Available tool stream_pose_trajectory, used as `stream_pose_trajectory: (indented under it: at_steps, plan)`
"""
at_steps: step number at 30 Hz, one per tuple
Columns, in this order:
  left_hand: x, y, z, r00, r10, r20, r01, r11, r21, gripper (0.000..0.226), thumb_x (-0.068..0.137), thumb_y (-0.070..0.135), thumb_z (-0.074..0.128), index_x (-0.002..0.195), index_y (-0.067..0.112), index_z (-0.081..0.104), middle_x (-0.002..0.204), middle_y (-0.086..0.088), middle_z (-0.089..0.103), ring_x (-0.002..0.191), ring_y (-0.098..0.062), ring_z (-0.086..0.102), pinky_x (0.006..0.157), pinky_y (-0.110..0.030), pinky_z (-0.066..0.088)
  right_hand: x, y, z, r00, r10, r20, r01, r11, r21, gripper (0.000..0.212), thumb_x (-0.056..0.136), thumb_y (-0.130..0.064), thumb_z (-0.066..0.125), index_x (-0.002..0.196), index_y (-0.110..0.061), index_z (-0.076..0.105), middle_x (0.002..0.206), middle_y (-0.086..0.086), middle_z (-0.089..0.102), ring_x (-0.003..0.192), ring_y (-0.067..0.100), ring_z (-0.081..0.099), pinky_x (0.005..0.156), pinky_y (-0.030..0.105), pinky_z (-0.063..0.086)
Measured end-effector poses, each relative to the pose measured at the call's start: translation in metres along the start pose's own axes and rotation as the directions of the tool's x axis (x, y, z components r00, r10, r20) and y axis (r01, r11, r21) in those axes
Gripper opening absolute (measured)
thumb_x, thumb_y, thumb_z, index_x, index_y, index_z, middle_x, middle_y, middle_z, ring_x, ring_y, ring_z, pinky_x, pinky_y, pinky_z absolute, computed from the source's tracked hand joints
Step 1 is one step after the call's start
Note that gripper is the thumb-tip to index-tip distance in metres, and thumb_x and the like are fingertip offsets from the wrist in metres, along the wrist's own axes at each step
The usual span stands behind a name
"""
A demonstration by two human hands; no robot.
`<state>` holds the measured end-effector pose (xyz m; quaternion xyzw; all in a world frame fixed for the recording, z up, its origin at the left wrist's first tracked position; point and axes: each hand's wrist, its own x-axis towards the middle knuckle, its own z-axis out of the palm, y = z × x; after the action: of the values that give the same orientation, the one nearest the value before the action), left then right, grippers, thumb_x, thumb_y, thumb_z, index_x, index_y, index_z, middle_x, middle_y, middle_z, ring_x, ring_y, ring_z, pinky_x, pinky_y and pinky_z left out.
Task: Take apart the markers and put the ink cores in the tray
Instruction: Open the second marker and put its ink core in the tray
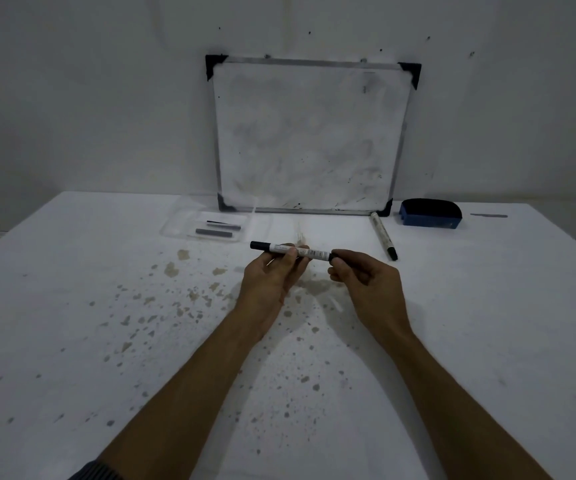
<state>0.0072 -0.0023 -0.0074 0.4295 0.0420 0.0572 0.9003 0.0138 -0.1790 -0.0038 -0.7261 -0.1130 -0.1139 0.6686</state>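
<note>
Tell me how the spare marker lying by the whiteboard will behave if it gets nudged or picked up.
The spare marker is a slim round tube lying flat on the table, so a sideways nudge would probably roll it. It looks like rigid plastic, so it should stay stiff when lifted. Its smooth barrel may be a little slippery, and likely light.

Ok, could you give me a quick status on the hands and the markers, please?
Left hand grips marker barrel, right hand pinches its end. Two dark pieces in tray. Second marker on table. Nothing in the way.

Both hands hold marker level above table; tray beyond.
</note>
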Motion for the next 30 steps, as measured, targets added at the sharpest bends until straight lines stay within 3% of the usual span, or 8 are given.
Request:
stream_pose_trajectory:
  at_steps: [6,10,15,19,22,24,27,30]
  plan:
    - [-0.003,-0.005,0.005,0.998,0.048,-0.039,-0.049,0.999,-0.006,0.019,0.101,0.003,0.063,0.115,-0.007,0.068,0.112,-0.014,0.079,0.111,-0.024,0.075,0.087,-0.025,0.061,-0.001,-0.001,0.005,1.0,-0.025,-0.008,0.025,1.0,-0.005,0.017,0.095,-0.017,0.069,0.111,-0.022,0.072,0.092,-0.007,0.078,0.084,0.006,0.076,0.075,0.014,0.057]
    - [-0.005,-0.005,0.009,1.0,-0.017,-0.012,0.017,0.999,-0.035,0.024,0.101,0.007,0.063,0.12,-0.007,0.068,0.112,-0.014,0.08,0.109,-0.021,0.076,0.087,-0.023,0.061,-0.002,-0.004,0.007,0.999,-0.041,-0.02,0.041,0.999,0.002,0.018,0.098,-0.019,0.065,0.115,-0.018,0.069,0.098,-0.002,0.077,0.089,0.007,0.075,0.082,0.019,0.059]
    - [-0.007,-0.005,0.018,0.992,-0.014,0.123,0.014,1.0,-0.004,0.031,0.098,0.013,0.069,0.125,-0.003,0.067,0.123,-0.019,0.075,0.115,-0.026,0.073,0.091,-0.027,0.06,0.002,-0.011,0.012,0.996,0.067,-0.056,-0.054,0.976,0.211,0.022,0.096,-0.032,0.067,0.114,-0.021,0.073,0.103,-0.004,0.079,0.096,0.012,0.075,0.082,0.019,0.058]
    - [-0.012,0.003,0.014,0.987,0.005,0.158,-0.032,0.985,0.167,0.049,0.09,0.035,0.071,0.134,0.012,0.067,0.123,-0.015,0.076,0.112,-0.032,0.074,0.089,-0.035,0.061,0.012,-0.012,-0.017,0.965,0.263,-0.025,-0.215,0.839,0.5,0.023,0.096,-0.033,0.067,0.105,-0.016,0.078,0.097,0.004,0.073,0.092,0.016,0.071,0.078,0.027,0.058]
    - [-0.018,0.007,0.013,0.959,-0.037,0.282,-0.088,0.904,0.418,0.046,0.09,0.044,0.073,0.129,0.019,0.073,0.113,-0.011,0.08,0.101,-0.03,0.077,0.083,-0.032,0.063,0.017,-0.01,-0.039,0.961,0.275,0.031,-0.263,0.87,0.417,0.021,0.096,-0.031,0.066,0.103,-0.016,0.079,0.096,0.005,0.068,0.088,0.016,0.065,0.077,0.028,0.057]
    - [-0.022,0.003,0.014,0.941,-0.086,0.329,-0.116,0.829,0.547,0.034,0.092,0.039,0.076,0.121,0.022,0.077,0.106,-0.006,0.082,0.094,-0.026,0.079,0.078,-0.029,0.063,0.017,-0.009,-0.044,0.972,0.237,-0.002,-0.225,0.924,0.309,0.022,0.095,-0.035,0.067,0.101,-0.018,0.08,0.089,-0.001,0.069,0.083,0.012,0.065,0.075,0.025,0.057]
    - [-0.028,-0.01,0.018,0.943,-0.091,0.321,-0.124,0.799,0.588,0.016,0.094,0.027,0.077,0.109,0.025,0.083,0.099,-0.005,0.083,0.086,-0.023,0.08,0.074,-0.027,0.063,0.015,-0.013,-0.042,0.981,0.176,-0.078,-0.164,0.976,0.141,0.021,0.093,-0.042,0.068,0.097,-0.025,0.079,0.083,-0.006,0.074,0.075,0.007,0.068,0.071,0.023,0.057]
    - [-0.029,-0.019,0.023,0.965,-0.04,0.259,-0.108,0.838,0.534,0.015,0.094,0.019,0.076,0.108,0.017,0.08,0.097,-0.009,0.083,0.086,-0.027,0.081,0.075,-0.028,0.064,0.009,-0.017,-0.036,0.975,0.216,-0.06,-0.217,0.976,-0.009,0.028,0.087,-0.048,0.073,0.108,-0.029,0.071,0.092,-0.004,0.077,0.083,0.01,0.073,0.071,0.027,0.059]
